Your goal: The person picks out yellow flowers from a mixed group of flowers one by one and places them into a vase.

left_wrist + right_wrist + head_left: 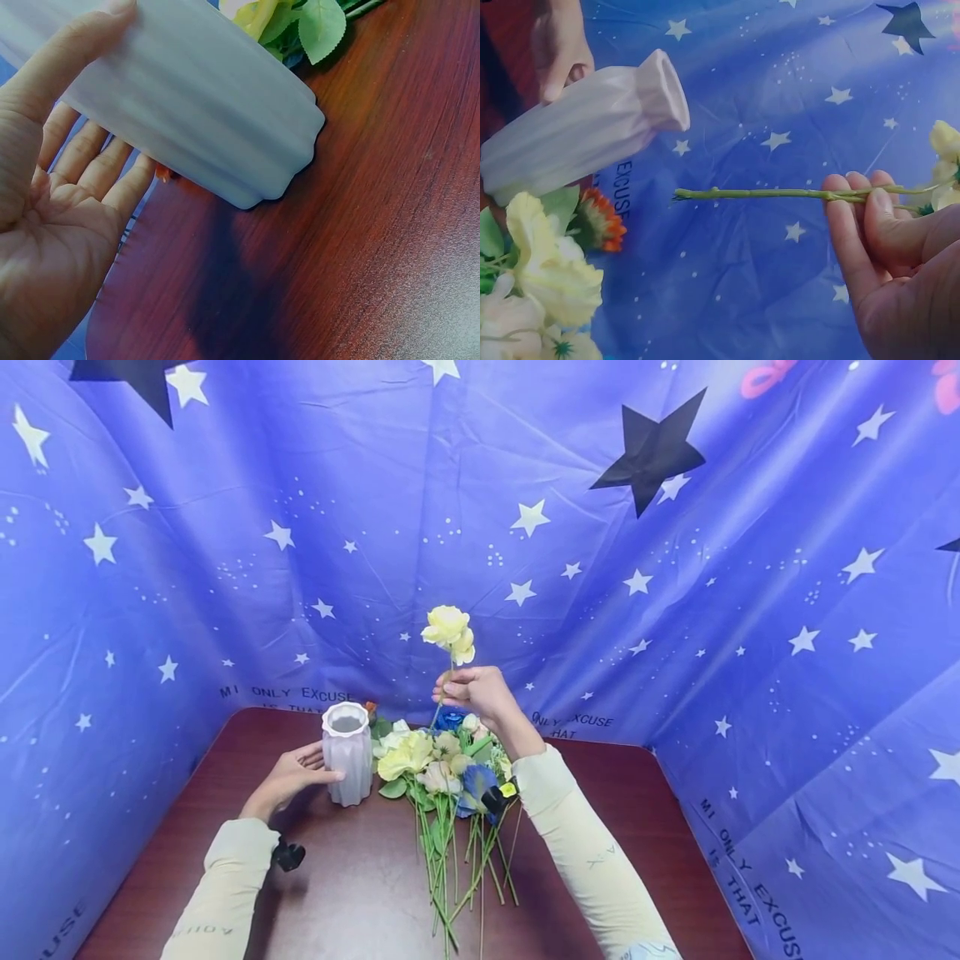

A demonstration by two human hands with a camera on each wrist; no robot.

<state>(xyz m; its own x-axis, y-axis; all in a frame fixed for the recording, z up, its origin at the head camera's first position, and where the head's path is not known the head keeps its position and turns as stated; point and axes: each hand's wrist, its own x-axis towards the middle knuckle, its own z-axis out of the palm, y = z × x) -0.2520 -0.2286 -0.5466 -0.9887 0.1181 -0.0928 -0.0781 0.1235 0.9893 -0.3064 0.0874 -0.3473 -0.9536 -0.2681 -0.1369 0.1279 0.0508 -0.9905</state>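
A pale, ribbed vase (351, 772) stands upright at the left of the flowers, its mouth facing up. My left hand (288, 781) holds it from the left side, thumb across the front and the other fingers behind, as the left wrist view shows on the vase wall (202, 97). Above the flower pile, my right hand (483, 692) pinches the stem of a yellow flower (446, 625) with two blooms at the top. In the right wrist view, the bare lower stem (750, 193) sticks out from the fingers toward the vase's mouth.
Several cut-stem flowers, yellow, white and blue, lie in a pile (442, 768) right of the vase, their green stems (450, 868) pointing to the front. An orange flower (600, 219) lies behind the vase. A blue star-patterned cloth (480, 527) encloses the brown table (337, 893).
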